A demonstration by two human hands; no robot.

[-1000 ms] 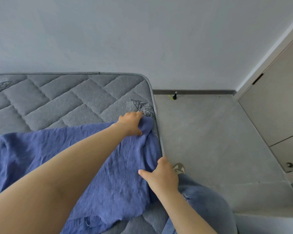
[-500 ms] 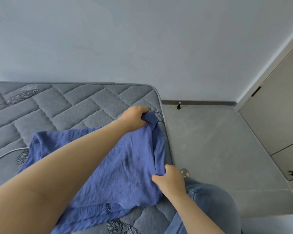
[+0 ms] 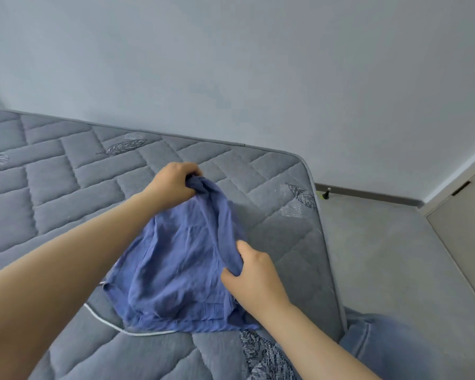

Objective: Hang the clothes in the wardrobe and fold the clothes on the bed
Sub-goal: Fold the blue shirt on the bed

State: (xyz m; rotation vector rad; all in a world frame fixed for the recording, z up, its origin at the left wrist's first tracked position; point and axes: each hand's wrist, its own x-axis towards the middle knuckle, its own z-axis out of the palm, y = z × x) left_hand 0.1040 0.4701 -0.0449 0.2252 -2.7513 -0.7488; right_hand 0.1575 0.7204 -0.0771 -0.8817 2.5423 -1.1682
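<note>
Head view. Blue garment (image 3: 176, 264): crinkled cloth, recorded stretched between the two hands, its upper edge lifted and bunched, its lower hem laid on the mattress (image 3: 66, 187). Left hand (image 3: 173, 185): fingers curled and clamped on the garment's bunched far corner, held above the quilted surface. Right hand (image 3: 254, 272): thumb and fingers pinched on the garment's side edge, nearer the body than the left hand. Mattress: grey, quilted, leaf motifs, found beneath both hands. White cable (image 3: 107, 323): noted at the garment's hem, below the left forearm. Denim-clad leg (image 3: 390, 344): seen right of the right forearm. Cabinet door (image 3: 466, 229): seen far right of the right hand.
</note>
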